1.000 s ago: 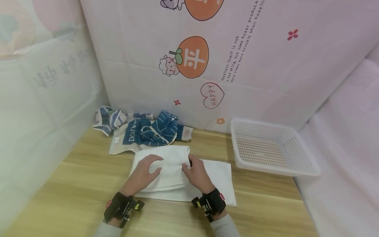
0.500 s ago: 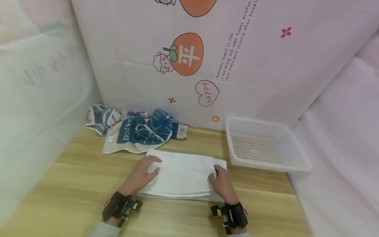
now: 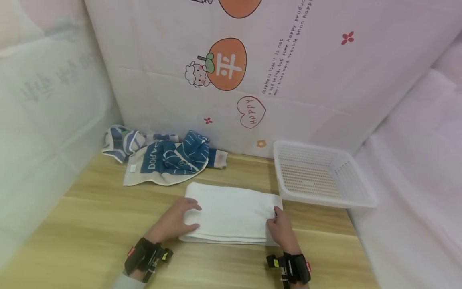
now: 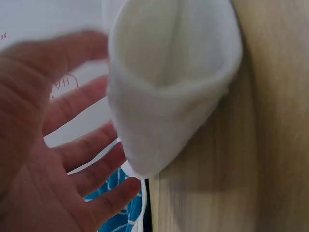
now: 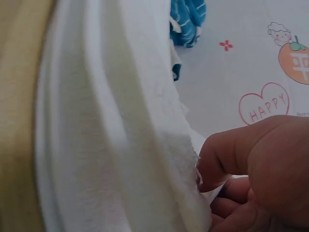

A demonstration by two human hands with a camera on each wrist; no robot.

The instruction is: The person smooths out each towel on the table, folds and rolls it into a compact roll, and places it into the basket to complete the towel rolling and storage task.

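A white towel (image 3: pixel 231 210), folded in layers, lies on the wooden table in front of me. My left hand (image 3: pixel 177 220) is at its left folded end, thumb and fingers spread apart. In the left wrist view the fingertips of this left hand (image 4: pixel 58 145) lie along the rounded fold of the towel (image 4: pixel 149 111), not curled round it. At the opposite end my right hand (image 3: pixel 283 228) pinches the towel's edge. Close up in the right wrist view, the right hand's thumb and curled fingers (image 5: pixel 227 164) grip the upper layers; its far fingertips are hidden.
A blue and cream towel (image 3: pixel 184 156) lies crumpled at the back left, beside a striped cloth (image 3: pixel 122 142). To the back right stands a white plastic basket (image 3: pixel 355 200) with holes. Printed sheets (image 3: pixel 162 100) hang behind and at both sides of the wooden table (image 3: pixel 90 224).
My right hand has drawn the towel's upper layers to the right, so they spread over most of the lower layer. The whole towel has shifted slightly, and my left hand stays at its left end.
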